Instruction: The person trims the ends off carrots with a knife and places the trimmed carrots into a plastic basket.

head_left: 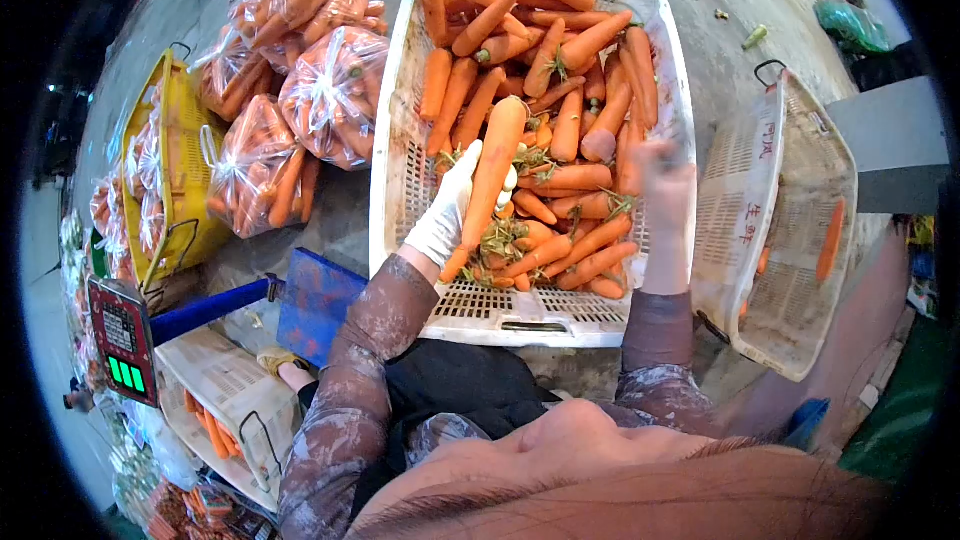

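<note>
My left hand [444, 212], in a white glove, is closed around a large carrot [494, 162], which it holds tilted above the crate. Blurred by motion, my right hand [667, 178] is over the crate's right side; its fingers are smeared, so I cannot make out whether it holds anything. Below both hands is a white plastic crate [684, 80] with slotted walls, filled with loose carrots [590, 130]. Some green leafy tops and stem bits [505, 240] lie among the carrots, nearer to me.
Clear bags of carrots [335, 100] are piled left of the crate, beside a yellow crate [180, 175] of more bags. A scale with a lit display [127, 370] and blue platform [318, 302] is at lower left. White crates with few carrots stand right [735, 200] and lower left [205, 365].
</note>
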`<state>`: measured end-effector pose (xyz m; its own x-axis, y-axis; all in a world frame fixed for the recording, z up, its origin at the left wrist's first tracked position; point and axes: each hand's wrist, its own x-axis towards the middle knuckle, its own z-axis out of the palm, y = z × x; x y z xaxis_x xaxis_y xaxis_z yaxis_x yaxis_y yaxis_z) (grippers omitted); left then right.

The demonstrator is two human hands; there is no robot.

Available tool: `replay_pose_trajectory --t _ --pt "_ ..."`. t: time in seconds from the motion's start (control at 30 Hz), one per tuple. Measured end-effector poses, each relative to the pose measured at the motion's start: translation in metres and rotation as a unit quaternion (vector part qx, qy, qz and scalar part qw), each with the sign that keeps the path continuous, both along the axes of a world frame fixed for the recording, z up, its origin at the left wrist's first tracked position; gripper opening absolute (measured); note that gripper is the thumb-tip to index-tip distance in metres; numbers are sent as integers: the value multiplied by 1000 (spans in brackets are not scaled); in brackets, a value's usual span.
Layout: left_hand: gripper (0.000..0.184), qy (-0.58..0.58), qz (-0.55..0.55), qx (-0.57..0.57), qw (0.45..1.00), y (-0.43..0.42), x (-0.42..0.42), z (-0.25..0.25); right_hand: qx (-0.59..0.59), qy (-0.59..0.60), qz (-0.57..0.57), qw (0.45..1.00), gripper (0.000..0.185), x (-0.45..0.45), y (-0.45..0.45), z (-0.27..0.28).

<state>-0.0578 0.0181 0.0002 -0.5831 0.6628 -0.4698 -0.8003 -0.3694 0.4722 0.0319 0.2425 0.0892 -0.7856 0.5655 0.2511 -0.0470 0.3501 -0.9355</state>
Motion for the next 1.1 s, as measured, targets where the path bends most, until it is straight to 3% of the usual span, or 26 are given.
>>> replay_pose_trajectory --t 0.03,0.07,0.1,0.17,0.3,0.37,0.53,0.63,0.67,0.7,0.77,0.83,0.9,0.93,1.1 --pt "47 -8 27 -22 999 1 1 1 175 -94 23 980 15 -2 -4 -25" --pt "46 -1 38 -31 999 0 2 1 398 -99 47 911 16 -6 -18 -32" --pt "46 -1 37 -37 999 -2 1 -1 440 -107 78 888 15 -10 -33 -40" --pt "48 -45 47 -3 998 -3 -3 -8 405 -97 94 904 15 -14 -50 -55" --pt "48 6 85 -65 994 -1 7 14 394 -183 179 883 17 -16 -62 -64" --pt "50 30 46 -55 997 -6 10 14 400 -207 203 870 17 -16 -66 -64" --pt "55 67 46 -127 989 2 21 29 393 -194 168 883 17 -18 -69 -66" --pt "54 74 30 -124 989 -1 16 12 394 -176 134 892 18 -20 -64 -73" --pt "52 68 94 -119 986 7 17 4 389 -158 110 901 19 -22 -62 -75" --pt "52 69 92 -120 986 4 18 6 389 -158 108 901 19 -23 -59 -74" --pt "49 43 -8 -14 999 -5 22 9 406 -217 66 885 16 -26 -49 -72" --pt "48 56 -19 -20 998 -1 25 24 407 -208 70 887 14 -26 -46 -72" --pt "47 69 53 -58 995 4 25 20 367 -155 163 903 14 -23 -53 -69" --pt "49 55 60 -93 992 8 22 18 396 -181 187 880 14 -21 -60 -65" --pt "49 53 66 -89 992 3 24 13 401 -204 229 863 10 -19 -69 -63"
